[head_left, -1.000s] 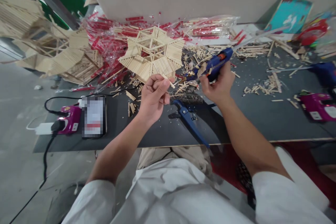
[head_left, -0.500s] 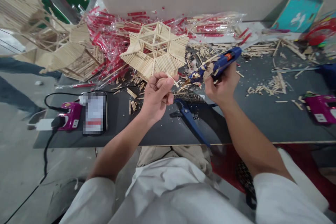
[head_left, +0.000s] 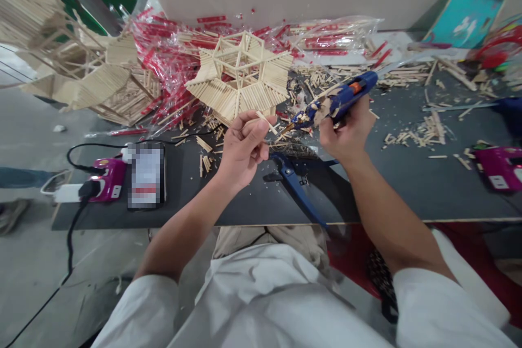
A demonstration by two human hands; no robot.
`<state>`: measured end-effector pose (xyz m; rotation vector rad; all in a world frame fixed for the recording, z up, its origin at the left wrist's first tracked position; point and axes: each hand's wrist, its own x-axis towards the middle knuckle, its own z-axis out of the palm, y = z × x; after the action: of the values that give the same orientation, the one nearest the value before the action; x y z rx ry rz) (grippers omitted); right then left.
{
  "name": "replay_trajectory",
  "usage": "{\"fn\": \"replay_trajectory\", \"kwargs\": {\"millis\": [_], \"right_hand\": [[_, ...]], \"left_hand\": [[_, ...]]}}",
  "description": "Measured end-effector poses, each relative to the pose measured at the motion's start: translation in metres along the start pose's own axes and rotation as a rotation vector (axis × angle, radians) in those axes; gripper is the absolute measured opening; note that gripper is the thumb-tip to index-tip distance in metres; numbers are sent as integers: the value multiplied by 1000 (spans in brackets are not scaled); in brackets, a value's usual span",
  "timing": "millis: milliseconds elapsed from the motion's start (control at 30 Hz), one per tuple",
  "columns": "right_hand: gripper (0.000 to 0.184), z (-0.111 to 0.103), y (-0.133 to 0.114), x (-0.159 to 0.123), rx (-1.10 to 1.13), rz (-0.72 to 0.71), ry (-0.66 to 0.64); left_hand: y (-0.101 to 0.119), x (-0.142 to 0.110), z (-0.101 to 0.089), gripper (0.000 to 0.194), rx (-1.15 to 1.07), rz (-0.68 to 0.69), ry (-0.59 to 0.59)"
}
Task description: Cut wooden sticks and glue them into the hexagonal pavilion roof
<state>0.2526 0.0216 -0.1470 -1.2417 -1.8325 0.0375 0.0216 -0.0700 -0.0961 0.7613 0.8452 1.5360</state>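
Between the thumb and fingers of my left hand (head_left: 244, 147) is a short wooden stick (head_left: 267, 122), pinched and slanting down to the right. My right hand (head_left: 346, 130) is wrapped round a blue glue gun (head_left: 346, 97) with an orange part on its body. The gun's nozzle points left, close to the stick's lower end; whether they touch I cannot tell. Just behind my left hand stands a star-shaped lattice of pale wooden sticks (head_left: 253, 100). Blue-handled cutters (head_left: 296, 187) lie on the table below and between my hands.
Plastic bags of red-wrapped sticks (head_left: 167, 65) lie along the back. Cut pieces (head_left: 416, 136) scatter to the right. A phone (head_left: 147, 174) and a purple power adapter (head_left: 109, 179) with cables sit at left. Another stick structure (head_left: 93, 81) stands at far left; a second purple adapter (head_left: 499, 168) is at right.
Both hands, the stick and the glue gun have kept nearly the same places. At the left edge, a person's leg beyond the table has shifted leftward.
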Motion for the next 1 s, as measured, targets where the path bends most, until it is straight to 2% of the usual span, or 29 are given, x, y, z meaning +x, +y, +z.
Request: {"fn": "replay_trajectory", "kwargs": {"millis": [333, 733, 900, 1000], "right_hand": [[55, 0, -2, 1, 18, -15, 30], [49, -3, -1, 3, 35, -13, 28], [61, -6, 0, 6, 32, 0, 20], [66, -13, -2, 16, -29, 54, 4]], "left_hand": [[0, 1, 1, 47, -5, -23, 29], [-1, 2, 2, 43, -34, 4, 4], [0, 1, 2, 51, -50, 9, 19], [1, -2, 3, 45, 6, 65, 3]]}}
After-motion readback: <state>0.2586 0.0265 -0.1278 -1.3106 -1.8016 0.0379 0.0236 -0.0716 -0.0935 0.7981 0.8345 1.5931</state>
